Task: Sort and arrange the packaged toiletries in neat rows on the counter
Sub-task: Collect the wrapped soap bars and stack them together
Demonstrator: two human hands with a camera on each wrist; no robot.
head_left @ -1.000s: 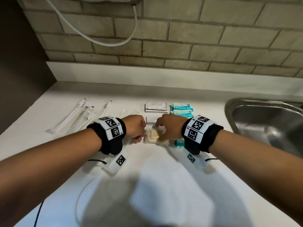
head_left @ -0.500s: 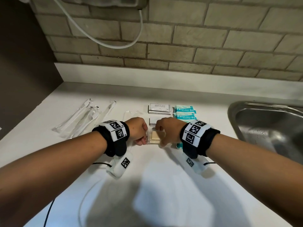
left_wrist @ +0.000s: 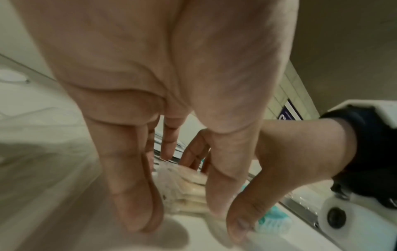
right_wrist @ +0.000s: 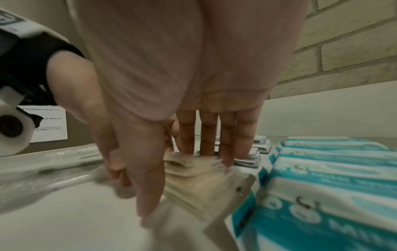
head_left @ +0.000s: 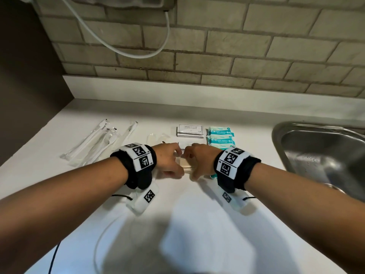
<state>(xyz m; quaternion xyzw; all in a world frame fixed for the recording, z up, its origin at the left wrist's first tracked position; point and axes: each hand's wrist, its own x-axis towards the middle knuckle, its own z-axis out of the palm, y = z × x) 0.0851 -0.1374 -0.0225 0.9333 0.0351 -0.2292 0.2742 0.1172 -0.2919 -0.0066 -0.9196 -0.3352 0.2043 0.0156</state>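
Note:
A small stack of beige soap packets (head_left: 186, 165) in clear wrap lies mid-counter. My left hand (head_left: 170, 162) and right hand (head_left: 197, 161) meet over it and grip it from both sides. In the left wrist view the soap packets (left_wrist: 189, 188) sit between the fingers (left_wrist: 133, 203) and the thumb. In the right wrist view the straight fingers (right_wrist: 227, 144) stand behind the soap packets (right_wrist: 193, 180) and the thumb in front. Behind lie white shampoo sachets (head_left: 190, 130), with teal wipes packs (head_left: 220, 135) to the right.
Wrapped toothbrushes (head_left: 94, 143) lie at the left, and small clear packets (head_left: 158, 138) sit beside the sachets. A steel sink (head_left: 320, 155) is set into the white counter (head_left: 197, 224) at the right. A brick wall backs the counter, and a white cable hangs on it.
Both hands have stayed on the soap stack and drawn closer together, covering more of it. The head view has tilted up slightly.

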